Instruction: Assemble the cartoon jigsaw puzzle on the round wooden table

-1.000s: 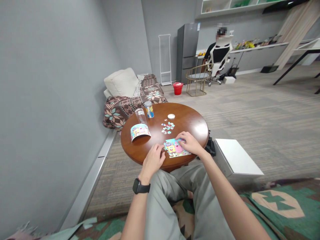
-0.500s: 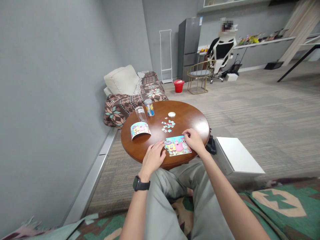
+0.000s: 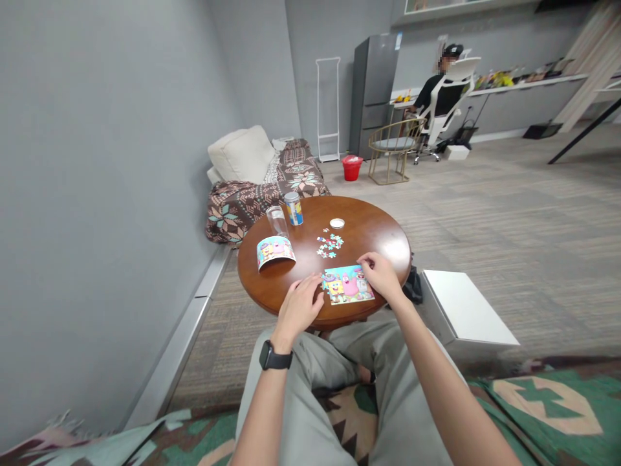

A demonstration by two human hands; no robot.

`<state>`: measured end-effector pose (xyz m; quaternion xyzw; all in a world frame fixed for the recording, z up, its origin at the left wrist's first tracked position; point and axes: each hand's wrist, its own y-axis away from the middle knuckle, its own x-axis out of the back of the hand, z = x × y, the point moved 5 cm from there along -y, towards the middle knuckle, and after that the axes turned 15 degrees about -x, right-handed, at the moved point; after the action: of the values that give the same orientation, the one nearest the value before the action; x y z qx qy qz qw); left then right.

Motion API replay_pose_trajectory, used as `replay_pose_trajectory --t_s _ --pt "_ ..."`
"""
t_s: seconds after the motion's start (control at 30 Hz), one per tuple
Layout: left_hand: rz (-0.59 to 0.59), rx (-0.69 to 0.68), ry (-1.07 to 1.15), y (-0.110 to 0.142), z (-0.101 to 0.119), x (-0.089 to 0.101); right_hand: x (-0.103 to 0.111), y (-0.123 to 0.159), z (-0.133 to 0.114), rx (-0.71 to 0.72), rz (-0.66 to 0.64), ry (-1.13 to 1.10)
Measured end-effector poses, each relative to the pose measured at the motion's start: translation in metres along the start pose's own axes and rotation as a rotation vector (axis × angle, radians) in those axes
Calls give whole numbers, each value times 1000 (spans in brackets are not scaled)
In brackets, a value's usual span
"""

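Note:
A partly assembled jigsaw puzzle (image 3: 350, 286) with cartoon figures lies near the front of the round brown table (image 3: 272, 292). My left hand (image 3: 301, 303) rests flat, fingers stretched, with its fingertips at the puzzle's left edge. At the upper right corner, my right hand (image 3: 381, 275) has its fingers bent together on the puzzle; whatever they pinch is hidden. Loose jigsaw pieces (image 3: 330, 244) are scattered behind the puzzle. To the left stands a curved picture card (image 3: 275, 251) with the same figures.
Behind the card are a clear plastic cylinder (image 3: 277, 222) lying on its side and an upright printed can (image 3: 294, 209). A round lid (image 3: 337, 223) lies farther back. A white box (image 3: 468, 307) stands right of the table. A person (image 3: 429, 94) sits in the background.
The view has shifted slightly, and my left knee has moved outward. The person in the background has turned in the chair. Both hands stay at almost the same spots on the puzzle.

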<state>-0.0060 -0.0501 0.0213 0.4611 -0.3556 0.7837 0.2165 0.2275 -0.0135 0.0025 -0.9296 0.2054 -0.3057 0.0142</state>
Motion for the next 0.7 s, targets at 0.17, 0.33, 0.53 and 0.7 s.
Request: replay_pose_trajectory --t_s 0.17,0.33,0.53,0.7 --pt "-4 -9 -7 0 1 0 0 0 1 -16 -4 -2" --pt "-2 7 -6 0 1 -1 0 -1 1 -12 -5 6" --pt "5 13 -12 2 3 1 -1 -1 2 8 -7 -3" --pt "6 7 -21 2 5 1 0 -1 2 3 -33 -9"
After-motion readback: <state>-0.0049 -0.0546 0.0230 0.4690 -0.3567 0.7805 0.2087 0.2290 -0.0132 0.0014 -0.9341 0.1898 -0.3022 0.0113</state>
